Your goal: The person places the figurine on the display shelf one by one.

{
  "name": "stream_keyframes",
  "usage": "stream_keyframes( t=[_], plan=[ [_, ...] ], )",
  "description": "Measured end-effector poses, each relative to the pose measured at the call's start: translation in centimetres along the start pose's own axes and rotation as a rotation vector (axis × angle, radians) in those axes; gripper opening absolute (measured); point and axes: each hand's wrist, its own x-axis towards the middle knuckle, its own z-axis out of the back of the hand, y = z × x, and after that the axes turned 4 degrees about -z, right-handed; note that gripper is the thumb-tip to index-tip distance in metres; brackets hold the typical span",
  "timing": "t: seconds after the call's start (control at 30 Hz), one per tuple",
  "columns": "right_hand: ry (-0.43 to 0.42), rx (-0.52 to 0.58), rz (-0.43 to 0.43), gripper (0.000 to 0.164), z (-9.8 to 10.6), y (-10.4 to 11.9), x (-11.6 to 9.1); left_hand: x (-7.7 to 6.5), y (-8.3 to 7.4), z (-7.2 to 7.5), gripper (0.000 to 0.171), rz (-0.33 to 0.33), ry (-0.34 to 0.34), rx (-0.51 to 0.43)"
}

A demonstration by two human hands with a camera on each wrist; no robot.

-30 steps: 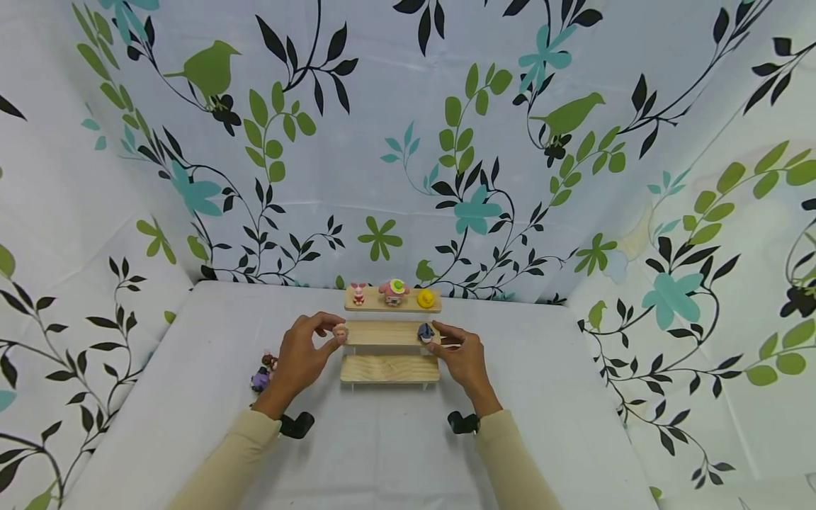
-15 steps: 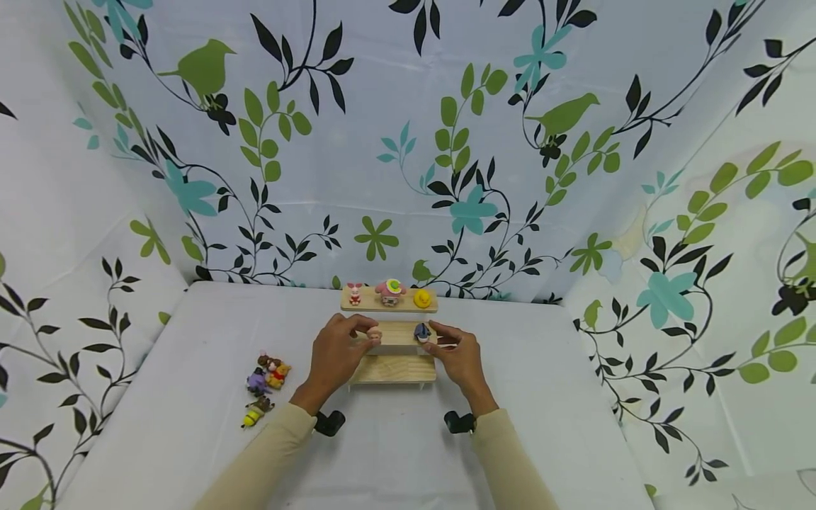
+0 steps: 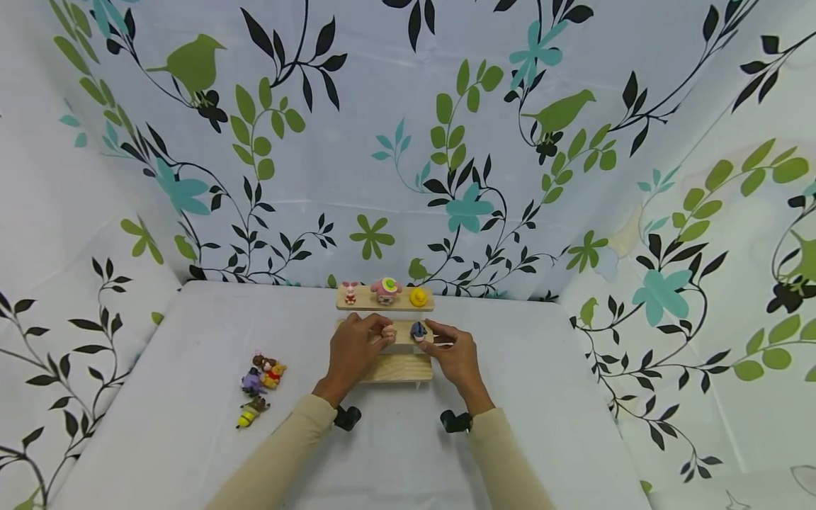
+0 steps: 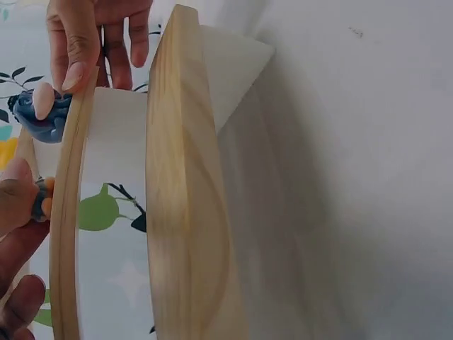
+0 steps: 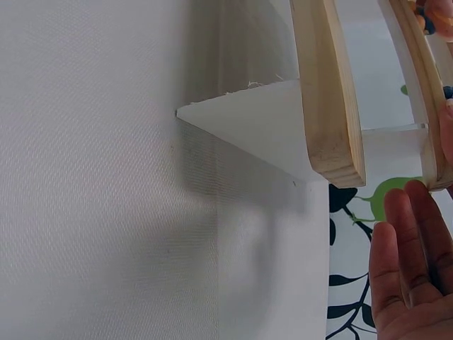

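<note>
A three-tier wooden shelf [image 3: 397,368] stands in the middle of the table. Over its middle tier my left hand [image 3: 353,348] pinches a small peach-coloured figurine [image 3: 389,331], whose blue part shows in the left wrist view. To its right, a dark blue figurine [image 3: 418,331] with a pale pink oval part sits at the tier's right end. My right hand [image 3: 457,358] holds it between thumb and forefinger; the other fingers [image 5: 386,262] stretch out below the tier in the right wrist view.
On the top tier [image 3: 401,307] stand a pink-and-white figurine [image 3: 350,292], a pink one with a green-and-yellow top [image 3: 386,291] and a yellow duck [image 3: 418,297]. Several figurines [image 3: 263,375] lie at left, near a yellow-and-brown one [image 3: 252,412]. Patterned cloth [image 3: 357,177] hangs behind.
My left hand has carried the peach-coloured figurine rightward from the tier's left end to beside the blue one, uncovering the figurines at left. My right hand stays at the blue figurine.
</note>
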Motion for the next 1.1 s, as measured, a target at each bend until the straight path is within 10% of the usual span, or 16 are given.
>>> stream_keyframes(
  t=[0.7, 1.1],
  plan=[
    [0.001, 0.005, -0.004, 0.049, -0.7, -0.1, -0.1, -0.8, 0.5, 0.3, 0.049, 0.024, -0.013, 0.001],
    [-0.016, -0.010, 0.019, 0.048, -0.2, -0.1, -0.2, -2.6, 1.5, 3.0, 0.050, 0.028, -0.110, -0.019]
  ],
)
